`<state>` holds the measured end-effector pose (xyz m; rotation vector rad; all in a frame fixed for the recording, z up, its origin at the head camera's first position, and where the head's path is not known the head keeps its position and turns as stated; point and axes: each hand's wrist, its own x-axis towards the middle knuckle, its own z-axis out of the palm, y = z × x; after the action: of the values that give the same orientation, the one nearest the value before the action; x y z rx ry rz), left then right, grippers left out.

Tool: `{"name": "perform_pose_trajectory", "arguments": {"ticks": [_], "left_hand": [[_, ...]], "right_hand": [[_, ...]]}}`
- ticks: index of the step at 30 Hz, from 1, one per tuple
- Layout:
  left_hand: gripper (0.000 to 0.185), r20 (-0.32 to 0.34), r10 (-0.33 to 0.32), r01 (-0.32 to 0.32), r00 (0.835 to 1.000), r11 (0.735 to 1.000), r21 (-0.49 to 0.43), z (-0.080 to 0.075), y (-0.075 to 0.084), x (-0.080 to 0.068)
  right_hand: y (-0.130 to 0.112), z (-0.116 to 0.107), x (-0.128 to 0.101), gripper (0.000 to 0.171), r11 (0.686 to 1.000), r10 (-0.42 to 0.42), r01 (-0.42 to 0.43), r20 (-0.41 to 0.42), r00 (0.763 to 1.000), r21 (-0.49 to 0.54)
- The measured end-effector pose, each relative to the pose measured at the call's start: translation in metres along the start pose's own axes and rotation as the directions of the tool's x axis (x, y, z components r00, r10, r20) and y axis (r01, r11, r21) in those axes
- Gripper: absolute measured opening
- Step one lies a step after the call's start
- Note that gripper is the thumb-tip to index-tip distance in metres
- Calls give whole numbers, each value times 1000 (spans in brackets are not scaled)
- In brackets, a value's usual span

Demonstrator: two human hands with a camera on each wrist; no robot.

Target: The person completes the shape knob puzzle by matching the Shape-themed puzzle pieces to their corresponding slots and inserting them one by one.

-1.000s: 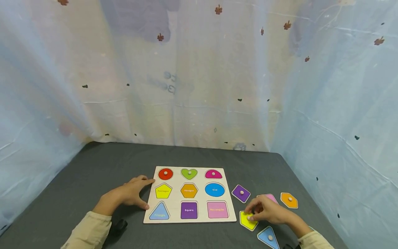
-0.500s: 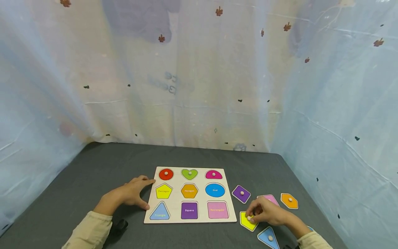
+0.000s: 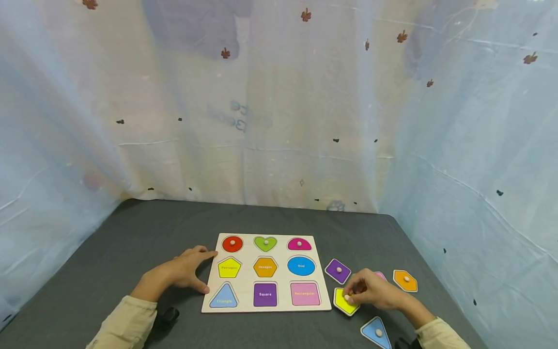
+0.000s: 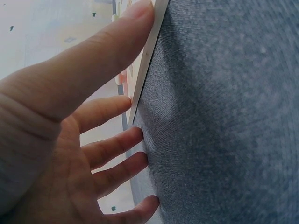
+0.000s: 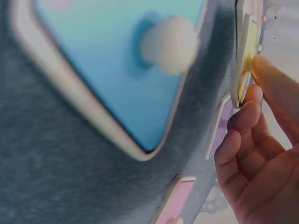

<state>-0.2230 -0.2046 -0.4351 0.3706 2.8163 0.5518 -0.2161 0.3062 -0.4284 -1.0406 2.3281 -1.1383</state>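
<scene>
A wooden shape-puzzle board (image 3: 284,286) lies on the table, and my left hand (image 3: 176,271) touches its left edge with thumb and index finger. In the left wrist view the thumb (image 4: 93,63) lies along that edge, while the other fingers spread out fairly straight. Just right of the board, my right hand (image 3: 374,289) pinches the yellow pentagon piece (image 3: 343,304) by its knob. The right wrist view shows the pentagon (image 5: 248,46) tilted, fingertips at its face and edge. A purple square piece (image 3: 334,272) lies beyond it, and a blue triangle piece (image 3: 373,331) nearer me.
An orange hexagon piece (image 3: 405,281) lies to the right. A pink piece (image 3: 380,275) is mostly hidden behind my right hand. Red circle (image 3: 228,246), green heart (image 3: 259,241) and magenta half-circle (image 3: 294,246) pieces sit in the board's back row. Printed curtains surround the dark table (image 3: 261,220).
My right hand has shifted slightly left and away from me with the yellow pentagon piece, bringing it closer to the board's right edge. My left hand stays in place.
</scene>
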Motion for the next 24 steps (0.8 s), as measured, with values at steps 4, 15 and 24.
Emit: {"name": "perform_pose_trajectory", "arguments": {"ticks": [4,15,24], "left_hand": [[100,-2,10,-10,1000,1000,3,-1,0,-1],[101,-1,3,-3,1000,1000,-9,-1,1,-1],[101,-9,6,-6,1000,1000,3,1,-1,1]], "right_hand": [[-3,-1,5,9,1000,2,-2,-25,1000,-22],[-13,3,25,7,989,-14,-4,-125,992,-145],[-18,8,41,8,985,-46,21,-142,989,-169]]}}
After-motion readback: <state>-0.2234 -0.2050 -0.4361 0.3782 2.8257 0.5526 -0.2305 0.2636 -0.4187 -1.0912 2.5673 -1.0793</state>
